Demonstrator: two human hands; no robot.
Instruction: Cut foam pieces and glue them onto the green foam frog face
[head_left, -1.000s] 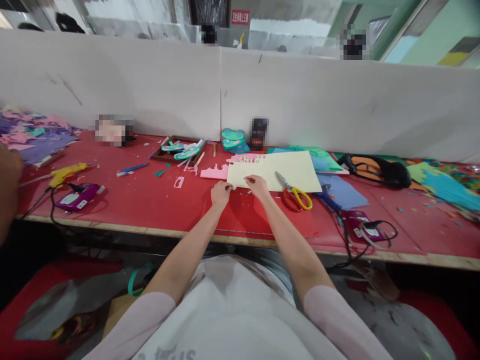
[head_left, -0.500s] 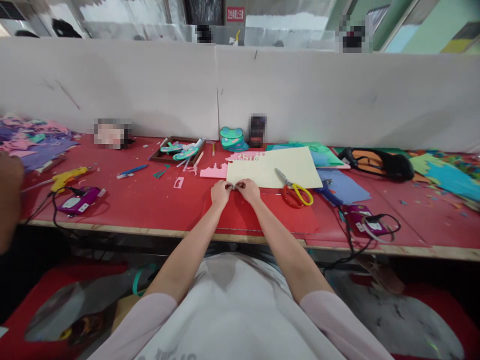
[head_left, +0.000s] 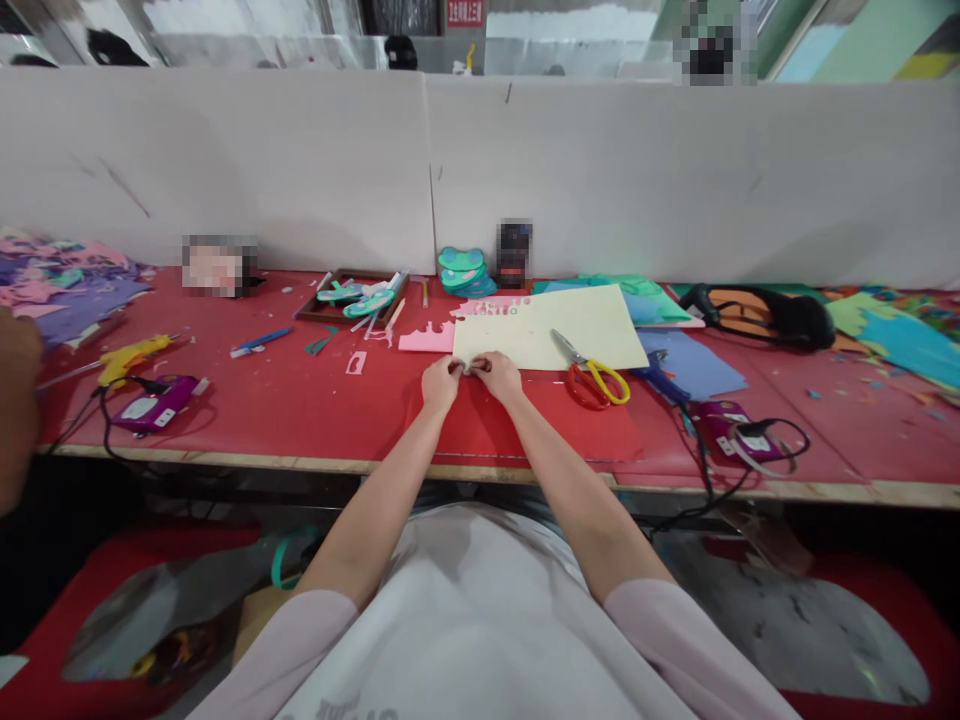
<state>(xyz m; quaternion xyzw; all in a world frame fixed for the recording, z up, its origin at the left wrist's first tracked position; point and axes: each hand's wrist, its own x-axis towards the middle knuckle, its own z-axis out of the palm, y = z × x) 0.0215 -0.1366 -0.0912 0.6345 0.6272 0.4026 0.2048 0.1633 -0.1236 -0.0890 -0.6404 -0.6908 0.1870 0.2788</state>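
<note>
My left hand [head_left: 441,382] and my right hand [head_left: 498,376] meet over the near edge of a pale yellow sheet [head_left: 525,335]. Both have their fingers pinched on one small greyish piece [head_left: 468,368], too small to make out. Red sheets [head_left: 487,425] lie beneath my hands and wrists. To the right of my right hand, scissors [head_left: 600,380] with one yellow and one red handle rest partly on the yellow sheet. Pink cut foam [head_left: 426,338] lies just beyond my left hand.
A tray [head_left: 352,298] holds foam cutouts and sticks. Stacked teal shapes [head_left: 463,272] stand near the partition [head_left: 300,170]. A yellow glue gun [head_left: 135,358] and purple box [head_left: 159,403] lie left; a blue tool [head_left: 664,380] and another purple box [head_left: 731,430] lie right. Another person's arm [head_left: 16,410] is far left.
The camera view has shifted slightly. My hands remain together on the small piece, with only a slight change in finger position.
</note>
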